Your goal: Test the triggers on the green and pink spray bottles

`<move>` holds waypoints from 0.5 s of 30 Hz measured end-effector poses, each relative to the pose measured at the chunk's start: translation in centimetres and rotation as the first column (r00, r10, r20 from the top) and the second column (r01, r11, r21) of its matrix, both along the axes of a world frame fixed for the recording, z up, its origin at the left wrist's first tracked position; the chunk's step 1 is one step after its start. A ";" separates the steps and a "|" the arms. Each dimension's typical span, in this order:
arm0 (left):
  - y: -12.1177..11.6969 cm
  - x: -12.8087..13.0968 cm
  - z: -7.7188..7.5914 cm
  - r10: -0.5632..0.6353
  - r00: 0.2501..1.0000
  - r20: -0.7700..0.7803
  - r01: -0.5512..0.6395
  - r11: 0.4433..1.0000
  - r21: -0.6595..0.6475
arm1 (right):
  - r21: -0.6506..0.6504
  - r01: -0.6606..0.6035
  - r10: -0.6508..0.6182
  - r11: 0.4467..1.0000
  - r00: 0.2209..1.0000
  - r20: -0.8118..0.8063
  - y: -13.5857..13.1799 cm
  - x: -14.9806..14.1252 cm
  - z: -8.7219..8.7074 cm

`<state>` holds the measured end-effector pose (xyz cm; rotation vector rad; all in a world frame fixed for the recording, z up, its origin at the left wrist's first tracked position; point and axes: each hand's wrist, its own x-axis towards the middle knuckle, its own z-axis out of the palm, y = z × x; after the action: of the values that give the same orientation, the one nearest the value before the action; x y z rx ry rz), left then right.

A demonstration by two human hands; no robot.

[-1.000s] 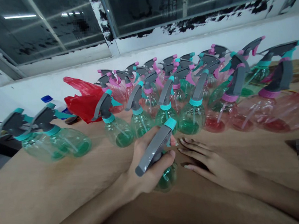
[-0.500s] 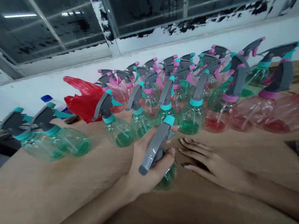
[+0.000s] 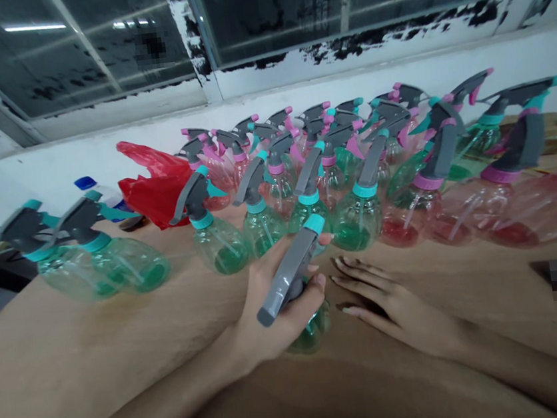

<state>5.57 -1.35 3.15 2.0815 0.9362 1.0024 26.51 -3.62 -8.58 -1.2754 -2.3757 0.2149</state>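
Observation:
My left hand (image 3: pixel 270 310) is wrapped round the neck of a green spray bottle (image 3: pixel 312 329) that stands on the brown table (image 3: pixel 98 350). Its grey trigger head (image 3: pixel 289 269) with a teal nozzle tip points away from me. My right hand (image 3: pixel 384 297) lies flat on the table just right of the bottle, fingers stretched out and empty, fingertips close to the bottle's side.
Several green and pink spray bottles (image 3: pixel 306 186) crowd the far half of the table in rows. Two green bottles (image 3: pixel 97 256) stand apart at the left. A red plastic bag (image 3: pixel 155 183) and a blue-capped bottle (image 3: pixel 98 189) sit by the white wall under the window.
The left hand has tilted the bottle's trigger head slightly up and to the right. The right hand has stayed flat in place.

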 end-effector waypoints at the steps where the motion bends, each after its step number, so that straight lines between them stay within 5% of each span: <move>1: -0.1 0.0 0.1 0.012 1.000 -0.011 -0.013 1.000 -0.009 | 0.001 0.000 0.000 1.000 1.000 -0.003 0.0 0.0 0.0; 15: 0.0 -0.4 0.1 -0.034 0.999 -0.020 0.032 0.994 -0.103 | -0.006 -0.004 0.004 1.000 1.000 0.008 0.0 -0.1 0.1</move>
<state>5.13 -1.37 3.29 2.0191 0.9415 0.8975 26.43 -3.61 -8.44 -1.2772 -2.3863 0.2189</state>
